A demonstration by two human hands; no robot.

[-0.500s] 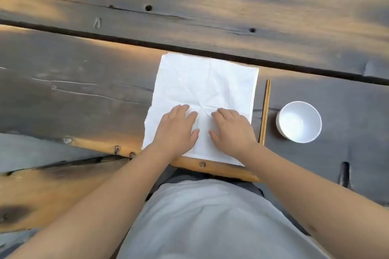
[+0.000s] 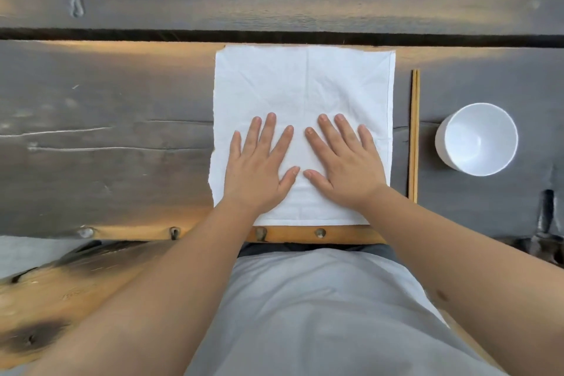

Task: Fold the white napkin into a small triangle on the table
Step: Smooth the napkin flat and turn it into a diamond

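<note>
White napkin [image 2: 302, 94] lies unfolded and flat on the grey wooden surface [image 2: 106, 137], roughly square, far edge just short of the dark gap between planks, near edge along the surface's front lip. Faint creases cross the cloth; one runs down its middle. Left hand [image 2: 259, 168] palm down on the near-left part of the napkin, fingers [image 2: 268, 131] straight and spread, thumb angled toward the centre. Right hand [image 2: 345, 165] palm down on the near-right part, fingers [image 2: 345, 131] likewise straight and spread. Thumb tips of the two hands close together, not touching. Neither hand pinches or lifts any cloth; both rest flat on it. Pair of wooden chopsticks [image 2: 414, 134] lies side by side just right of the napkin, parallel to its right edge, apart from it. White bowl [image 2: 477, 139] stands upright right of the chopsticks, near but not touching them. Grey garment [image 2: 320, 314] of the person at frame bottom.
</note>
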